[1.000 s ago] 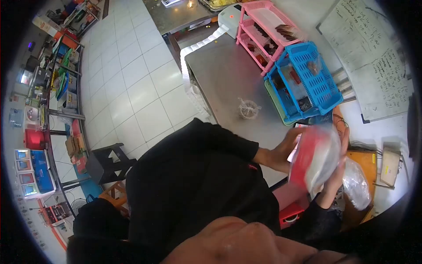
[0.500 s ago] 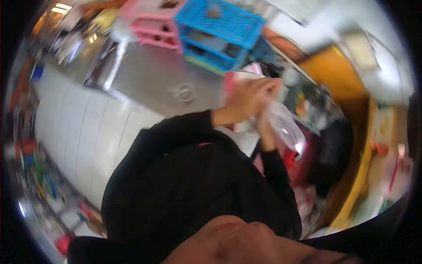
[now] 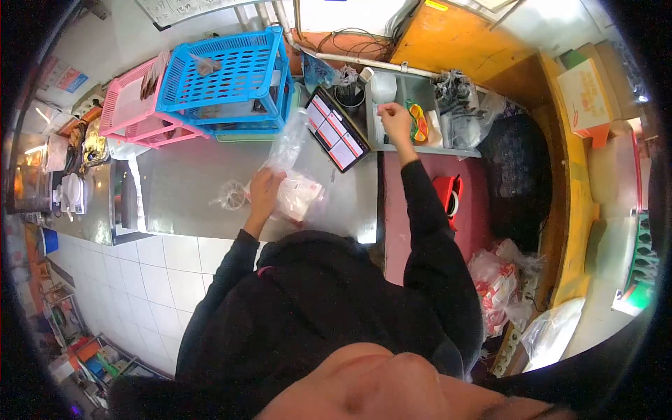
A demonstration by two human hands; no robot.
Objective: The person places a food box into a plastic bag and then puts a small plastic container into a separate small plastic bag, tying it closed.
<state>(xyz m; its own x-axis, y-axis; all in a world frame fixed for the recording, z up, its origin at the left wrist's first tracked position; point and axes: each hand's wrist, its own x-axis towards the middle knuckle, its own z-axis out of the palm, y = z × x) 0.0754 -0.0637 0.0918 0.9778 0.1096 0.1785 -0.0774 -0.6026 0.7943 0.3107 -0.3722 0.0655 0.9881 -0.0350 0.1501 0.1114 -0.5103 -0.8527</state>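
On the metal counter lies a clear plastic bag [image 3: 288, 148] with a white and pink package [image 3: 299, 197] at its lower end. My left hand [image 3: 264, 192] is closed on the bag's edge, beside the package. Over the grey divided tray [image 3: 458, 150] my right hand [image 3: 397, 126] is raised, its fingers curled together. Whether something small is between those fingers cannot be made out. Near that hand are a white container [image 3: 383, 87] and a yellow, red and green packet [image 3: 418, 123] in the tray. A tablet [image 3: 337, 131] with a lit screen stands tilted between my hands.
Blue basket shelves [image 3: 224, 73] and pink ones [image 3: 126, 105] stand at the back left. Behind the tablet is a dark cup [image 3: 350, 98]. A clear coil-like bundle [image 3: 232, 194] lies left of my left hand. A red tape dispenser [image 3: 448, 199] sits on the reddish surface.
My hands were together at the package and are now apart. The left one has the bag on the counter; the right one has gone over to the tray. The view has turned and sharpened.
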